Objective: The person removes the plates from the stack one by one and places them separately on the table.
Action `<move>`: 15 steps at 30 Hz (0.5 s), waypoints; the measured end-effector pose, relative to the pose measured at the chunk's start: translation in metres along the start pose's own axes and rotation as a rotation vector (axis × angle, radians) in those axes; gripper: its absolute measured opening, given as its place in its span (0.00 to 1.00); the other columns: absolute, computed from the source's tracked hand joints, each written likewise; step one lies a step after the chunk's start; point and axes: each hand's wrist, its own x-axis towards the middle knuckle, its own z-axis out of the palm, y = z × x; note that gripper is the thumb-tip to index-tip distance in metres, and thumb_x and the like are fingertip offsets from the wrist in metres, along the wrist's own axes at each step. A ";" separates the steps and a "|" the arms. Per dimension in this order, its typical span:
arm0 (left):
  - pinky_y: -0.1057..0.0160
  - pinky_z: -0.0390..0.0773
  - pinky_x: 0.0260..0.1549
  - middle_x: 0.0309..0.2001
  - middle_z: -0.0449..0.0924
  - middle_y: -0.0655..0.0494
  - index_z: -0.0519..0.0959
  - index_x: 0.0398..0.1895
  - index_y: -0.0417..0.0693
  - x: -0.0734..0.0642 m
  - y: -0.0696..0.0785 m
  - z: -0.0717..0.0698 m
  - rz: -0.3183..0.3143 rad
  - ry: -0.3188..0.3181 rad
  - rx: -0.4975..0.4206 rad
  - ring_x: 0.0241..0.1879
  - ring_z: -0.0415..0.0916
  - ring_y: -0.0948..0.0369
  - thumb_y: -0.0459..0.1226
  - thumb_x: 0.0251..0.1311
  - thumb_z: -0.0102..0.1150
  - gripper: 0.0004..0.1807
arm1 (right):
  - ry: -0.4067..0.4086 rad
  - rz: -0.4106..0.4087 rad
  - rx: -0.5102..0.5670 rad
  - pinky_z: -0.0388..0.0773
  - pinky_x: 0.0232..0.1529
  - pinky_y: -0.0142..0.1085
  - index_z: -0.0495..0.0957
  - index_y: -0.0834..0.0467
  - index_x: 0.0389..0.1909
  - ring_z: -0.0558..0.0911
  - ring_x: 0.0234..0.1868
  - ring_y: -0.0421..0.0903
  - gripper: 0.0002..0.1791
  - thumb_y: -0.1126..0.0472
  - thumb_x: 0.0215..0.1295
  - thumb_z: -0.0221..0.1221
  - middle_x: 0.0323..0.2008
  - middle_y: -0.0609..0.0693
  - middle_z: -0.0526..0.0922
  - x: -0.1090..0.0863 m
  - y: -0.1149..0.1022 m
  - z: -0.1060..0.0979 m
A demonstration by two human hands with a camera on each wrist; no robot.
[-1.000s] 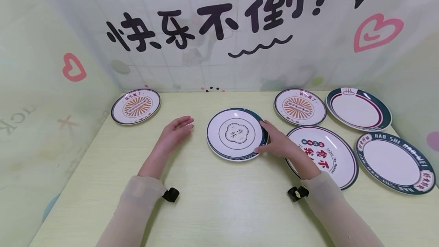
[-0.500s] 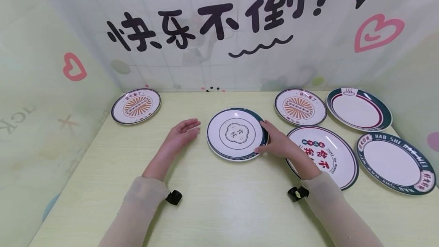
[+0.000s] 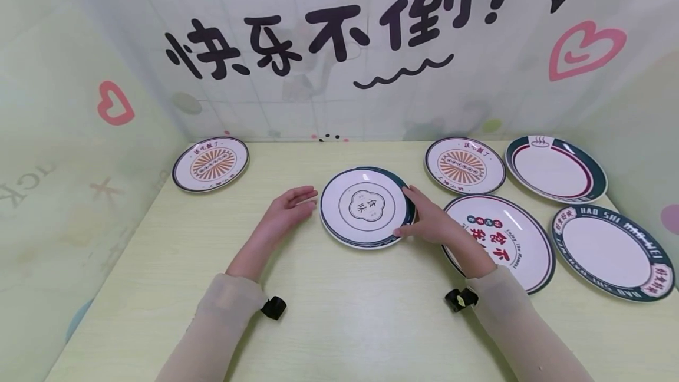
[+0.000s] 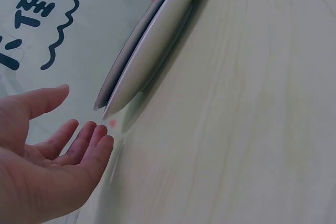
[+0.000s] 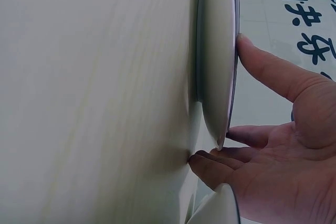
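A round white plate [image 3: 366,208] with a dark green rim and a flower-shaped emblem lies in the middle of the table. My right hand [image 3: 429,218] holds its right rim, the thumb on the near part and the fingers farther along. In the right wrist view, the thumb presses the rim of the plate [image 5: 220,61] while the fingers curl at its edge. Just left of the plate, my left hand [image 3: 289,211] holds nothing. Its thumb and fingers stand apart in the left wrist view, below the edge of the plate [image 4: 152,51].
A small sunburst plate [image 3: 212,164] lies at the back left. At the right are another sunburst plate [image 3: 464,165], a red-lettered plate [image 3: 522,226] under the right forearm, and two green-rimmed oval plates [image 3: 554,170]. A printed curtain [image 3: 318,105] stands behind the table [image 3: 339,323].
My left hand has moved right, closer to the left rim of the middle plate. My right hand and the plate have stayed in place.
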 end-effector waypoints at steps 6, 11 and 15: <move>0.69 0.75 0.63 0.73 0.67 0.47 0.62 0.74 0.42 0.001 0.000 0.005 -0.015 0.000 -0.023 0.72 0.66 0.52 0.35 0.69 0.57 0.31 | 0.002 -0.002 -0.003 0.43 0.79 0.59 0.43 0.61 0.79 0.41 0.80 0.64 0.55 0.54 0.61 0.69 0.80 0.64 0.38 -0.001 0.000 0.000; 0.70 0.75 0.63 0.73 0.67 0.46 0.63 0.74 0.42 0.002 -0.002 0.007 -0.016 0.000 -0.027 0.72 0.65 0.52 0.34 0.69 0.57 0.31 | 0.002 -0.008 0.004 0.43 0.79 0.59 0.43 0.62 0.79 0.41 0.80 0.64 0.55 0.54 0.61 0.68 0.80 0.64 0.38 -0.001 0.000 0.000; 0.70 0.75 0.62 0.72 0.67 0.46 0.64 0.73 0.42 0.003 -0.003 0.010 -0.022 0.005 -0.037 0.71 0.66 0.51 0.32 0.68 0.58 0.31 | 0.002 -0.017 0.005 0.43 0.79 0.59 0.43 0.63 0.79 0.41 0.80 0.64 0.55 0.54 0.61 0.69 0.80 0.65 0.38 -0.001 0.001 0.000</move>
